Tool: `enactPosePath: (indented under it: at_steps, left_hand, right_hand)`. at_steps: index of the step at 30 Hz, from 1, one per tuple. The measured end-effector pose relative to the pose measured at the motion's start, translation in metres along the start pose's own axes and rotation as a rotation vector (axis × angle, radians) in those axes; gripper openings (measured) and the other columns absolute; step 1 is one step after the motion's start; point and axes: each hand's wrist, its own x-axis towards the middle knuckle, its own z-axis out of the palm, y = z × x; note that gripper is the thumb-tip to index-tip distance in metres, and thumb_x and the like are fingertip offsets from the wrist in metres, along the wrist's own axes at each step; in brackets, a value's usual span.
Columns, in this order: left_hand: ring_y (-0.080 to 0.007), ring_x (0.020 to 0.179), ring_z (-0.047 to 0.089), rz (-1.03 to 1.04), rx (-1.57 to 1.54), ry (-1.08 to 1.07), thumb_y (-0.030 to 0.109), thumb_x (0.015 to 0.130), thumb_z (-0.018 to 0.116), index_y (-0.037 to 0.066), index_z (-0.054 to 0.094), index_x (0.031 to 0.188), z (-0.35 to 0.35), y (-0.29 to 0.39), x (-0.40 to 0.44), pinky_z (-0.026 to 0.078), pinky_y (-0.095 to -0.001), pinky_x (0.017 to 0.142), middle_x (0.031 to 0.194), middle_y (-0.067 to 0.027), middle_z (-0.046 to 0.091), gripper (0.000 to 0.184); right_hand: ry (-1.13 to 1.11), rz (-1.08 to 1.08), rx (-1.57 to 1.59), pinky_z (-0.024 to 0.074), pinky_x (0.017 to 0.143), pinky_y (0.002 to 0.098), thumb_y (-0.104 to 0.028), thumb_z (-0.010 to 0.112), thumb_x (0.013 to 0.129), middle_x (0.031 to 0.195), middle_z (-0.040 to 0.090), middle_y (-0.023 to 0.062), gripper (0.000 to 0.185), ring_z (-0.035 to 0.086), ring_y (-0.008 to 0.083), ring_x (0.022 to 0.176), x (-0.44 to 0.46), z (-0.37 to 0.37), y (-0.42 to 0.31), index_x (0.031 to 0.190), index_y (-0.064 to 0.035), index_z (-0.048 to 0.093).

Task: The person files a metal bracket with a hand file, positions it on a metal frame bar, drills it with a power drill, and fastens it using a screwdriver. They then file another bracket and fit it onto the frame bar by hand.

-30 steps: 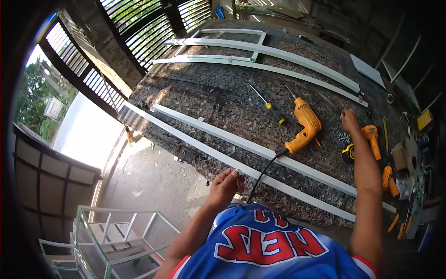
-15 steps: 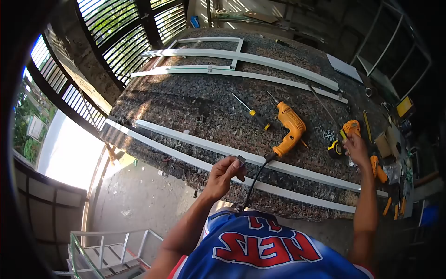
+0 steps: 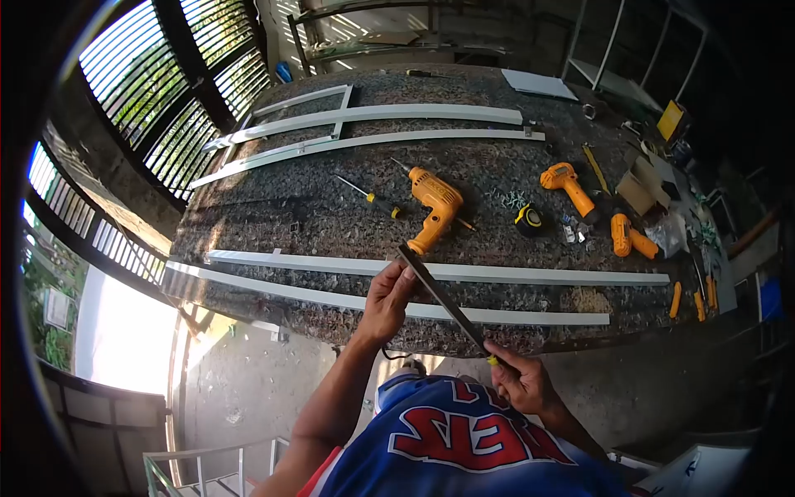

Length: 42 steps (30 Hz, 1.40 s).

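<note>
My right hand (image 3: 522,381) is closed round the yellow handle of a flat metal file (image 3: 451,305), low in front of my shirt. The blade slants up and left to my left hand (image 3: 387,302). That hand is pinched at the file's far end, and the small grey metal piece seen in it earlier is mostly hidden by fingers and blade. Beneath the hands, two white metal bars (image 3: 530,273) run along the table's near edge. Just beyond the file tip lies a corded orange drill (image 3: 436,207), with a yellow-and-black screwdriver (image 3: 370,197) to its left.
White bars (image 3: 397,114) and a frame lie across the far side of the speckled table (image 3: 331,232). On the right are a tape measure (image 3: 527,219), a cordless drill (image 3: 570,189), another orange tool (image 3: 631,238) and a cardboard box (image 3: 642,186). White framework (image 3: 215,455) stands on the floor.
My right hand has brought the file from over the right of the table down to my left hand. The view has turned right, and my left hand stays pinched.
</note>
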Motion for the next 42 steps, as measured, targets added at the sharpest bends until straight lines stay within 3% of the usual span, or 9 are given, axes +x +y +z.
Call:
enactPosePath:
  at_steps: [5, 13, 18, 21, 24, 26, 29, 39, 42]
  left_hand:
    - [-0.0087, 0.066, 0.054, -0.006, 0.066, -0.066, 0.028, 0.106, 0.052, 0.004, 0.063, 0.097, 0.039, -0.002, -0.025, 0.045, -0.0257, 0.062, 0.077, 0.0, 0.06, 0.028]
    - [-0.008, 0.069, 0.049, -0.049, 0.27, -0.058, 0.024, 0.107, 0.051, 0.003, 0.064, 0.099, 0.063, 0.01, -0.062, 0.041, -0.0255, 0.063, 0.076, 0.0028, 0.054, 0.025]
    - [-0.01, 0.067, 0.048, -0.054, 0.501, -0.242, 0.027, 0.106, 0.052, 0.002, 0.061, 0.09, 0.085, 0.011, -0.069, 0.041, -0.0282, 0.062, 0.07, 0.0014, 0.053, 0.031]
    - [-0.0122, 0.067, 0.052, -0.023, 0.439, 0.061, 0.027, 0.104, 0.055, 0.001, 0.062, 0.09, 0.056, 0.03, -0.069, 0.043, -0.031, 0.061, 0.069, -0.004, 0.056, 0.031]
    - [-0.0143, 0.067, 0.054, -0.035, 0.749, -0.165, 0.026, 0.103, 0.058, 0.0, 0.064, 0.093, 0.077, 0.009, -0.07, 0.044, -0.0325, 0.062, 0.07, -0.008, 0.059, 0.028]
    - [-0.0136, 0.067, 0.055, 0.095, 0.675, -0.448, 0.024, 0.103, 0.058, 0.0, 0.062, 0.09, 0.126, 0.011, -0.081, 0.045, -0.0307, 0.062, 0.074, -0.0086, 0.062, 0.027]
    - [-0.007, 0.069, 0.055, 0.149, 0.331, -0.065, 0.028, 0.106, 0.053, 0.002, 0.061, 0.099, 0.095, 0.014, -0.07, 0.045, -0.0236, 0.063, 0.079, -0.0029, 0.063, 0.028]
    - [-0.0027, 0.068, 0.045, 0.111, 0.494, -0.036, 0.022, 0.107, 0.05, 0.003, 0.066, 0.111, 0.095, 0.02, -0.052, 0.04, -0.0216, 0.061, 0.073, 0.0046, 0.052, 0.025]
    - [-0.0018, 0.068, 0.043, 0.05, 0.686, -0.24, 0.022, 0.106, 0.051, 0.003, 0.066, 0.109, 0.13, -0.002, -0.058, 0.037, -0.0203, 0.06, 0.071, 0.0046, 0.053, 0.024]
  right_hand:
    - [-0.029, -0.009, -0.057, 0.0493, 0.058, 0.0248, -0.013, 0.053, 0.104, 0.074, 0.062, 0.0016, 0.044, 0.054, 0.0064, 0.061, -0.039, -0.032, -0.002, 0.147, -0.014, 0.05]
    - [-0.203, 0.062, -0.034, 0.0517, 0.065, 0.0252, -0.01, 0.053, 0.103, 0.076, 0.061, 0.0008, 0.046, 0.056, 0.0074, 0.066, -0.056, -0.071, -0.01, 0.148, -0.0157, 0.048]
    - [-0.19, 0.062, -0.045, 0.0498, 0.062, 0.0248, -0.014, 0.053, 0.104, 0.077, 0.059, -0.0004, 0.045, 0.053, 0.0068, 0.064, -0.037, -0.066, -0.017, 0.148, -0.0172, 0.049]
    - [-0.259, 0.091, -0.004, 0.0484, 0.061, 0.0246, -0.016, 0.053, 0.105, 0.077, 0.058, -0.0003, 0.044, 0.052, 0.0059, 0.065, -0.054, -0.07, -0.018, 0.148, -0.0176, 0.049]
    - [-0.215, 0.14, 0.175, 0.0478, 0.059, 0.0242, -0.015, 0.05, 0.106, 0.07, 0.055, -0.0013, 0.042, 0.049, 0.0051, 0.061, -0.035, -0.063, -0.006, 0.148, -0.0159, 0.049]
    - [-0.185, 0.153, -0.014, 0.0469, 0.057, 0.0234, -0.018, 0.048, 0.107, 0.069, 0.053, -0.0017, 0.042, 0.047, 0.0045, 0.06, -0.005, -0.067, -0.009, 0.149, -0.0149, 0.048]
    - [-0.058, 0.111, 0.093, 0.0461, 0.055, 0.0233, -0.02, 0.048, 0.107, 0.069, 0.051, -0.0025, 0.042, 0.046, 0.004, 0.059, -0.012, -0.084, -0.007, 0.149, -0.0149, 0.047]
    - [-0.124, -0.002, -0.019, 0.0453, 0.06, 0.0242, -0.008, 0.052, 0.103, 0.066, 0.05, -0.0011, 0.045, 0.046, 0.0064, 0.061, -0.069, -0.083, -0.028, 0.147, -0.0139, 0.05]
    - [-0.053, -0.05, -0.048, 0.0464, 0.062, 0.0244, -0.005, 0.05, 0.102, 0.069, 0.052, 0.0019, 0.048, 0.048, 0.0077, 0.062, -0.063, -0.075, -0.022, 0.149, -0.0153, 0.048]
